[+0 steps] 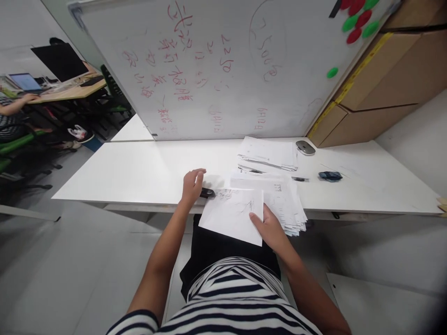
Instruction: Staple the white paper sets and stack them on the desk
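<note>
A white sheet of paper (226, 216) with dark pen drawings lies tilted at the desk's front edge, over my lap. Its right edge is pinched between the thumb and fingers of my right hand (270, 227). On the left, my left hand (192, 186) is closed about the back end of a black stapler (208, 192), with the thumb and a fingertip showing above it. The stapler's front end meets the sheet's upper left corner; whether the paper is between its jaws I cannot tell. Behind the sheet, a fanned stack of papers (288, 204) overhangs the front edge.
On the white desk (139, 167) are another paper pile (268, 151), a pen (300, 179), a grey mouse (305, 148) and a dark blue object (330, 176). A whiteboard (209, 93) stands behind, beside cardboard boxes (377, 123). Another person's arm (16, 106) shows far left.
</note>
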The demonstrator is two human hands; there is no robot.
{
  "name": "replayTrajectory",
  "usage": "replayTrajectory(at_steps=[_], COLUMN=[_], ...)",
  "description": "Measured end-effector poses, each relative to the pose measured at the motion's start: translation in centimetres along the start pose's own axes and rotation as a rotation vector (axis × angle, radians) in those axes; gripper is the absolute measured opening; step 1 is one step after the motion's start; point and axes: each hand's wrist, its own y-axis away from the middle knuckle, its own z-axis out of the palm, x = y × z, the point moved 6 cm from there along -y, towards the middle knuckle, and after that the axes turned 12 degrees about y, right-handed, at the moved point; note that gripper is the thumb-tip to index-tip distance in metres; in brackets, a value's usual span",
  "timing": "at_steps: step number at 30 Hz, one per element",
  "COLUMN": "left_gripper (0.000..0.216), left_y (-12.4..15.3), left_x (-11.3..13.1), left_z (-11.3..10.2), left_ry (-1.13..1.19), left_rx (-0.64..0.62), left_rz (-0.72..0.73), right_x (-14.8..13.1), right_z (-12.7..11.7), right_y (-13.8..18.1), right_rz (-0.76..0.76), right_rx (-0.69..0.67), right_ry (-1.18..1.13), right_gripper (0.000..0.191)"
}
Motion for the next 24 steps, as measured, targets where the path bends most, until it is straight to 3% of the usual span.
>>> replayTrajectory(at_steps=[5,9,11,14,16,18,24], left_gripper=[0.056,0.053,0.051,0.050,0.050,0.050,0.049], left_y=[2.1,2.3,2.2,2.1,2.2,2.2,2.3], left_x=[-4.6,-5.4,-5.1,-4.8,-4.8,-4.7,-4.7], left_z=[-0.8,-0.7,-0.6,-0.7,-0.8,-0.8,-0.9], left_ry=[0.062,0.108,0.116,0.121,0.117,0.115,0.105], left_rx=[0.046,0.092,0.086,0.078,0.079,0.076,0.080], left_rz=[-0.263,-0.318,-0.301,-0.278,-0.277,-0.282,-0.295], right_x=[1.9,4.1,4.5,4.8,5.2,5.6,5.8], right_z=[-1.5,-5.1,-7.2,-9.8,-10.3,-10.2,-9.5], right_y=[-0.5,-0.2,0.0,0.3,0.5,0.6,1.3], right_rz=[0.057,0.156,0.132,0.071,0.084,0.110,0.161], right_rx=[-0.038,0.038,0.170,0.483,0.629,0.688,0.689], right_ry=[-0.073,-0.190,-0.262,-0.220,-0.133,-0.094,0.053], right_gripper=[0.040,0.043,0.045,0.045,0.044,0.044,0.046])
